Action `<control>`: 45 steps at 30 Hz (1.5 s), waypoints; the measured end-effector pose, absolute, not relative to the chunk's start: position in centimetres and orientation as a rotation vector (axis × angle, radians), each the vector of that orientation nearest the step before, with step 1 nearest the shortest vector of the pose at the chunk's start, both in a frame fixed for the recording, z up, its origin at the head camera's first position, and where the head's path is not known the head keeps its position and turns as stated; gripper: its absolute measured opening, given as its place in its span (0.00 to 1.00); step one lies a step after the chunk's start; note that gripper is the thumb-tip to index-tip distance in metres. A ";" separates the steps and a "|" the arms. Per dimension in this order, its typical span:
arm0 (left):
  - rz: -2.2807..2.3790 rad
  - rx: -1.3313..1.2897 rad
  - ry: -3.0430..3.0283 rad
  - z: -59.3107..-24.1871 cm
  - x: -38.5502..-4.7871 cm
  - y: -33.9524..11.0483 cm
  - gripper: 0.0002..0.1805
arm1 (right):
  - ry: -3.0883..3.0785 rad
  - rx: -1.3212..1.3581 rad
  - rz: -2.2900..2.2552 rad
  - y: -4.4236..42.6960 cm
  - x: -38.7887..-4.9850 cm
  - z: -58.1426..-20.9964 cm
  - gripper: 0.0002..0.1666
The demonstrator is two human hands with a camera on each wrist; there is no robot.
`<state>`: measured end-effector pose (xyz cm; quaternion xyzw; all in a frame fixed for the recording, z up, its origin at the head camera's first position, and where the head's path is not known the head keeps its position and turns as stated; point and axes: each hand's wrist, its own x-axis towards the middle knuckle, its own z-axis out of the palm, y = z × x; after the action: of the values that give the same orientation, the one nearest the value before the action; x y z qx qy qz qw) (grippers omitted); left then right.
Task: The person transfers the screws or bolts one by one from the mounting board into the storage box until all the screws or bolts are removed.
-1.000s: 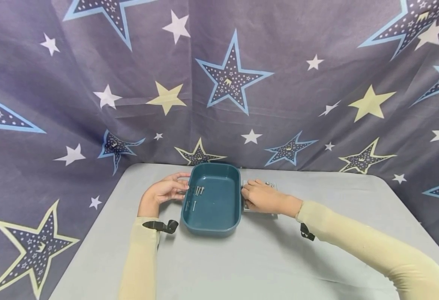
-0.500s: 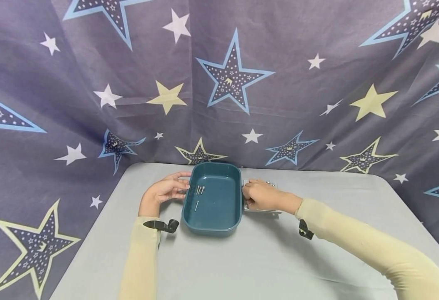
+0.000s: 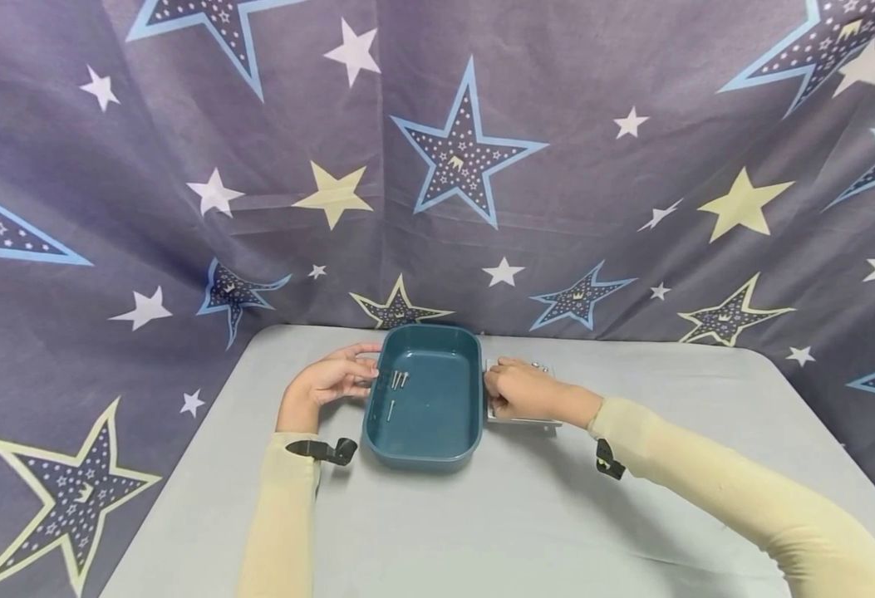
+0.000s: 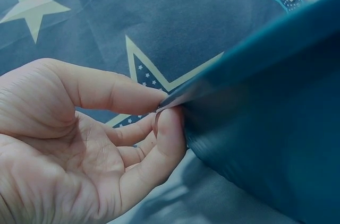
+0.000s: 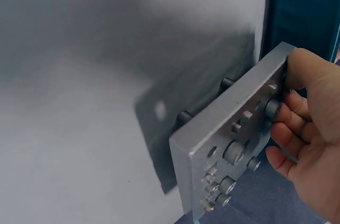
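Note:
A deep blue-green tray (image 3: 430, 432) stands at the back middle of the table. My left hand (image 3: 330, 380) pinches its left rim between thumb and finger, clear in the left wrist view. A few slim metal screws (image 3: 391, 410) lie inside, toward the tray's left wall. Right of the tray is a silver metal plate (image 5: 223, 123) fitted with several socket-head bolts (image 5: 234, 152); threaded ends (image 5: 185, 118) stick out of its other face. My right hand (image 3: 523, 390) has its fingers curled at the plate's corner beside the tray, apparently pinching a bolt there, mostly hidden by the thumb.
A grey cloth covers the table (image 3: 437, 531). Close behind it hangs a dark curtain (image 3: 437, 241) printed with stars, which also runs along both sides. A black wrist camera mount (image 3: 325, 451) sits on the left sleeve near the tray.
My right hand and the metal plate have shifted very slightly, the plate's near edge turning a little. The left hand keeps its pinch on the tray's rim.

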<state>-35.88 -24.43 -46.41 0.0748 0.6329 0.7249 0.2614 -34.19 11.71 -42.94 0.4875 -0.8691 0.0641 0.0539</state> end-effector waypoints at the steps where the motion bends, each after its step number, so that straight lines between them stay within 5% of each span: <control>1: 1.964 0.201 1.710 -46.4 -35.9 -24.4 0.39 | -2.635 1.478 0.193 11.8 -34.2 -43.0 0.14; 45: 1.986 0.174 1.654 -46.1 -35.8 -24.4 0.39 | -2.277 1.436 -0.249 12.2 -33.7 -43.7 0.09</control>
<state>-35.78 -24.37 -46.13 0.0648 0.6142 0.7379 0.2721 -33.70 12.20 -43.75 0.5185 -0.8221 -0.0897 0.2171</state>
